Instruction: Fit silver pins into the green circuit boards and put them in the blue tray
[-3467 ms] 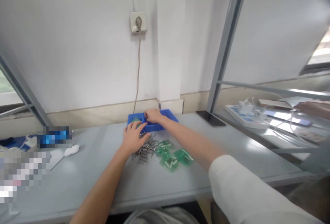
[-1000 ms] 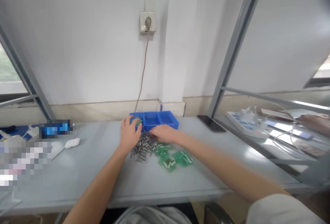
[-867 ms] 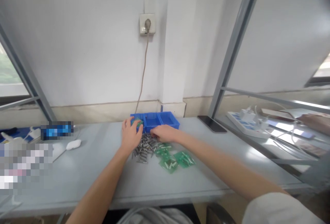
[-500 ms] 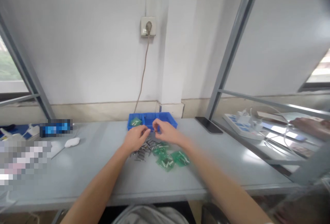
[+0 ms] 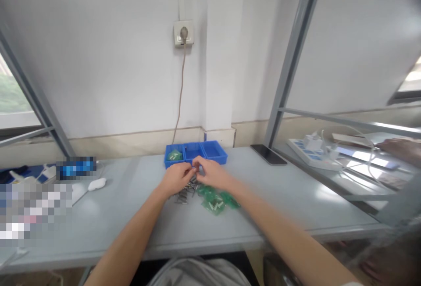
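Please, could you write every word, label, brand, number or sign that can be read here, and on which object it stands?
No text can be read.
Green packets: too blurred to tell.
Blue tray: no legible marking.
White power strip: too blurred.
Wall socket: no legible marking.
Blue device on the left: pixelated, unreadable.

Blue was seen on the tray [image 5: 213, 149], translucent green on the packets [image 5: 213, 203] and metallic grey on the pins [image 5: 182, 197]. The table [image 5: 279, 185] was coloured pale grey, the phone [image 5: 269, 154] at right black, the far wall [image 5: 115, 58] white, the cord [image 5: 180, 95] beige.
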A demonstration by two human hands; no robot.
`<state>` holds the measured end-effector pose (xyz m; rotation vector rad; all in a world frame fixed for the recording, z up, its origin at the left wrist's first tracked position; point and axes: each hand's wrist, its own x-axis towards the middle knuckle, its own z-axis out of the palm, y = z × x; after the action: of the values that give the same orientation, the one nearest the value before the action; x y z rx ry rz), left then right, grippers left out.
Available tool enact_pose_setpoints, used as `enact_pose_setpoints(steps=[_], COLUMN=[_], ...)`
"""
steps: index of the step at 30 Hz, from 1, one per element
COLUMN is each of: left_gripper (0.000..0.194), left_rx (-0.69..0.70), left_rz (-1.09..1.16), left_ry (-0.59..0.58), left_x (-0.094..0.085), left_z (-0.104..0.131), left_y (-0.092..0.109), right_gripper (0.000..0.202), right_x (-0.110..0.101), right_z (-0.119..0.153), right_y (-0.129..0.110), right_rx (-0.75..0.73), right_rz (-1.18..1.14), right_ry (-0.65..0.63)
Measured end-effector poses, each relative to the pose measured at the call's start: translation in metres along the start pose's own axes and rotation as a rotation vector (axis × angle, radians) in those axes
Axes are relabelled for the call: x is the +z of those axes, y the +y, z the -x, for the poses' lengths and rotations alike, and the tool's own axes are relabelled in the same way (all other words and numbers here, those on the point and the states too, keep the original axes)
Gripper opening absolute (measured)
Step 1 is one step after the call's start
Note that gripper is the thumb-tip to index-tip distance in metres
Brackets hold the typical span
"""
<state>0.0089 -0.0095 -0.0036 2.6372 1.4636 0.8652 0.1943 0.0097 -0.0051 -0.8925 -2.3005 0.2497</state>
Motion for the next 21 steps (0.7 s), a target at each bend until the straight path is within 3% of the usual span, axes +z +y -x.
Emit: enact_pose_setpoints(steps=[14,17,21], left_gripper=[0.02,0.022,0.024], left_rx=[0.042,0.071,0.061], left_rz=[0.056,0.104,0.133], left_ry=[0.166,0.205,0.268], left_x=[0.002,-0.003,-0.011], left_z=[-0.002,-0.001,0.0], left_y=[-0.011,-0.007,-0.004], right_gripper=[0.024,0.02,0.016], right_x=[0.001,-0.004,-0.014], right_z=[-0.003,-0.005,-0.007], right_y=[0.02,0.016,0.011], right_rx=[-0.124,-0.151,-0.057], right_rz=[0.036,-0.047,-0.228], right_ry=[0.106,0.221,0.511])
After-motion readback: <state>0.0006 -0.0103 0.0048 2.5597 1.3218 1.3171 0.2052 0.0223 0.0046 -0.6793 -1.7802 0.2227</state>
